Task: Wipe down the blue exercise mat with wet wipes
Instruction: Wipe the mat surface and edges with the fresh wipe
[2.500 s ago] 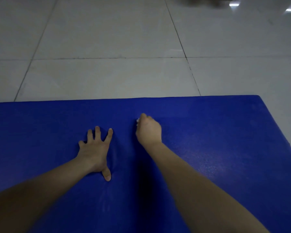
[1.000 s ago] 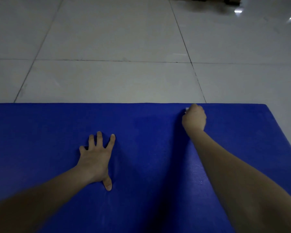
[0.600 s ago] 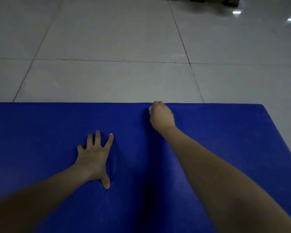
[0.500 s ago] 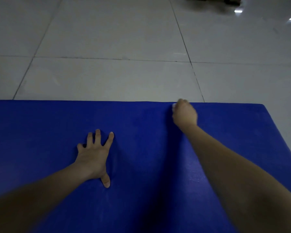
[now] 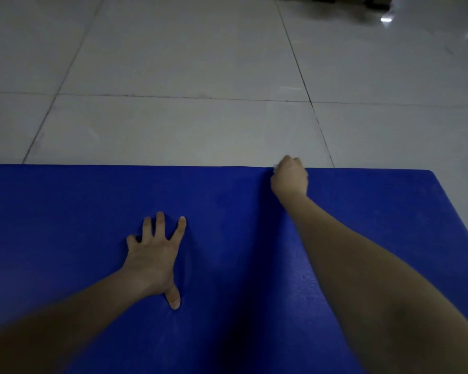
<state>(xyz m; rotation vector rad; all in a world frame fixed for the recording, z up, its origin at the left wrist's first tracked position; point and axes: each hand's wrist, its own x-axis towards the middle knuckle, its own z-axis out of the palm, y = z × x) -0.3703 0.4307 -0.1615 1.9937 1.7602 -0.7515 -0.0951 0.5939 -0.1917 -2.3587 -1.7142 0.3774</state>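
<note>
Mat (image 5: 65,211), blue, fills the lower frame in the head view, long axis running left to right over the tile floor (image 5: 173,125). At its far edge, centre-right, the right hand (image 5: 289,176) is fisted, a pale scrap of wipe (image 5: 274,168) peeking out; the left hand (image 5: 156,255) lies splayed flat, lower centre. The right hand is nearer the right-end corner, so that's my guess for its next sweep.
</note>
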